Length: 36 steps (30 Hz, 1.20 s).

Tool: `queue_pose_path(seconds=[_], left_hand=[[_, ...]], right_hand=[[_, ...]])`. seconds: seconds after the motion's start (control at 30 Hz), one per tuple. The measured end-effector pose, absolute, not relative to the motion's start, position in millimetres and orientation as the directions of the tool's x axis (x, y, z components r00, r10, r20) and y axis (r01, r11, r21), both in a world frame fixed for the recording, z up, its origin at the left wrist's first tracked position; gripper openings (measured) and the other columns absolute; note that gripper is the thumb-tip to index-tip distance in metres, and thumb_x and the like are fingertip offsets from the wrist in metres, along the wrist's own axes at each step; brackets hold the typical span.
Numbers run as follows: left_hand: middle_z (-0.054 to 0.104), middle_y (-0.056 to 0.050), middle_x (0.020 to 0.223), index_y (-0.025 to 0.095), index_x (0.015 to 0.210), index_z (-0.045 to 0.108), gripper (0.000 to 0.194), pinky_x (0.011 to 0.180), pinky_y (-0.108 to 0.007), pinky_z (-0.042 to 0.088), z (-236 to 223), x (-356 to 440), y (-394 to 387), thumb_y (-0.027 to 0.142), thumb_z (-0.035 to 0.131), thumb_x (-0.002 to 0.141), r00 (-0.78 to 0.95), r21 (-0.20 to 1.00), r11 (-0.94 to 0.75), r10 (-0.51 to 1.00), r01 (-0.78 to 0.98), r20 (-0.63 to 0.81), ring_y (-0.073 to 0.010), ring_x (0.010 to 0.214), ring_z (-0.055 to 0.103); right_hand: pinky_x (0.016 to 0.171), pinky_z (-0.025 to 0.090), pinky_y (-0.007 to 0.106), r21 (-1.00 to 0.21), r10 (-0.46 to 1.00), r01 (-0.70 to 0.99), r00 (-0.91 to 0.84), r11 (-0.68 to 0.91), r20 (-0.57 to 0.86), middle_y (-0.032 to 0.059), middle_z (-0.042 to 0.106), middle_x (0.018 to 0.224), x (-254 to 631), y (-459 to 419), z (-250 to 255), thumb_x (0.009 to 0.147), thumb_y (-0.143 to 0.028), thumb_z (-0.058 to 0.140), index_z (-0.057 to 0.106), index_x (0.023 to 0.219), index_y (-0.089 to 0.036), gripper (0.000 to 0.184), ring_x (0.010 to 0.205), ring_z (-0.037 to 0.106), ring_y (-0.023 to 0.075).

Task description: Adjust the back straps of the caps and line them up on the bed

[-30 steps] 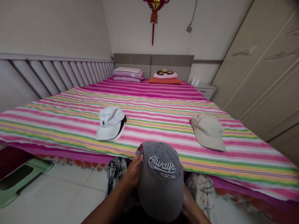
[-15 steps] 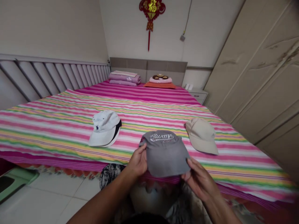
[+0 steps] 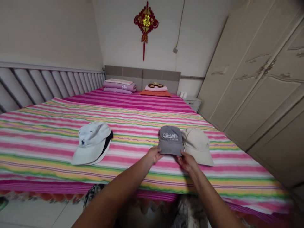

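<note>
The grey fabric cap with white lettering [image 3: 170, 141] is over the striped bedspread [image 3: 133, 129], just left of the beige fabric cap [image 3: 198, 145]; the left hand [image 3: 155, 154] and right hand [image 3: 186, 161] pinch its brim's 2 sides between thumb and fingers; 1 white cap [image 3: 93, 141] lies farther left

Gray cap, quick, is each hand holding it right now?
Left hand: fingers closed on the gray cap, at its brim.
Right hand: also closed on the brim, at the other side.
</note>
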State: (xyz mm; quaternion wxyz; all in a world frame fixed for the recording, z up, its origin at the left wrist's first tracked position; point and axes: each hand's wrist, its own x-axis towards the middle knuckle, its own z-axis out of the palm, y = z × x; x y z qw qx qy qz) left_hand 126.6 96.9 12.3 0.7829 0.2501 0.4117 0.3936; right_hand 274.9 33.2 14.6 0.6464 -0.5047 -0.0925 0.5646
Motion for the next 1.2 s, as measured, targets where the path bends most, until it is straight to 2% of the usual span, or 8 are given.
queue_pose_path(seconds=[0.13,0.3,0.53,0.7,0.87,1.0,1.1,1.2], left_hand=[[0.056,0.000,0.066,0.017,0.089,0.045,0.025,0.069,-0.031,0.048,-4,132,93,-0.001,0.046,0.072,0.292,0.752,0.576,0.815,-0.319,-0.500,-0.0116,0.058,0.057],[0.055,0.000,0.065,0.018,0.086,0.045,0.022,0.069,-0.033,0.048,-2,131,93,0.004,0.050,0.071,0.281,0.793,0.565,0.818,-0.227,-0.503,-0.0115,0.057,0.055],[0.058,-0.003,0.061,0.016,0.084,0.046,0.022,0.062,-0.035,0.048,-6,123,87,0.016,0.061,0.068,0.335,0.839,0.536,0.811,-0.096,-0.479,-0.0144,0.051,0.057],[0.056,-0.001,0.053,0.015,0.089,0.046,0.025,0.057,-0.034,0.048,-8,123,85,0.022,0.061,0.070,0.344,0.869,0.496,0.816,-0.002,-0.465,-0.0164,0.045,0.057],[0.051,0.003,0.042,0.013,0.108,0.044,0.045,0.050,-0.031,0.044,-11,125,83,0.026,0.063,0.070,0.323,0.894,0.443,0.838,0.071,-0.441,-0.0163,0.036,0.053],[0.052,0.004,0.042,0.010,0.126,0.029,0.067,0.047,-0.027,0.042,-9,115,69,0.022,0.063,0.069,0.314,0.916,0.393,0.862,0.082,-0.398,-0.0144,0.035,0.052],[0.056,0.003,0.052,0.009,0.127,0.028,0.070,0.046,-0.024,0.042,-9,92,50,0.020,0.063,0.068,0.321,0.934,0.353,0.880,0.048,-0.349,-0.0126,0.039,0.054],[0.060,0.000,0.064,0.009,0.124,0.032,0.066,0.045,-0.023,0.043,-13,54,30,0.022,0.062,0.067,0.314,0.938,0.347,0.889,0.009,-0.332,-0.0114,0.043,0.056]], right_hand=[[0.040,0.042,0.017,-0.729,0.750,-0.642,0.355,-0.238,-0.558,-0.0038,0.054,0.064,281,28,-9,0.087,-0.024,0.047,0.055,0.083,-0.011,0.016,0.045,0.048,0.0043],[0.041,0.042,0.017,-0.733,0.721,-0.621,0.369,-0.278,-0.586,-0.0024,0.055,0.069,285,29,-11,0.086,-0.023,0.048,0.055,0.088,-0.011,0.014,0.048,0.049,0.0047],[0.042,0.042,0.018,-0.803,0.728,-0.524,0.428,-0.282,-0.535,-0.0034,0.054,0.065,288,26,-13,0.086,-0.025,0.048,0.055,0.084,-0.011,0.016,0.046,0.048,0.0049],[0.037,0.039,0.016,-0.872,0.733,-0.409,0.502,-0.267,-0.460,-0.0056,0.051,0.058,283,19,-12,0.086,-0.027,0.048,0.054,0.080,-0.012,0.018,0.040,0.045,0.0037],[0.032,0.039,0.016,-0.920,0.745,-0.339,0.558,-0.197,-0.366,-0.0091,0.047,0.046,277,14,-13,0.083,-0.024,0.052,0.050,0.086,-0.013,0.012,0.032,0.045,0.0051],[0.027,0.038,0.016,-0.937,0.731,-0.324,0.608,-0.127,-0.309,-0.0114,0.048,0.039,272,7,-16,0.073,-0.021,0.061,0.043,0.096,-0.016,0.030,0.027,0.047,0.0092],[0.025,0.035,0.014,-0.929,0.744,-0.359,0.595,-0.093,-0.305,-0.0095,0.050,0.039,263,-4,-20,0.070,-0.021,0.063,0.046,0.086,-0.016,0.024,0.026,0.046,0.0080],[0.027,0.037,0.014,-0.887,0.773,-0.443,0.516,-0.128,-0.369,-0.0030,0.054,0.040,252,-15,-21,0.073,-0.022,0.062,0.049,0.068,-0.013,0.017,0.028,0.047,0.0071]])
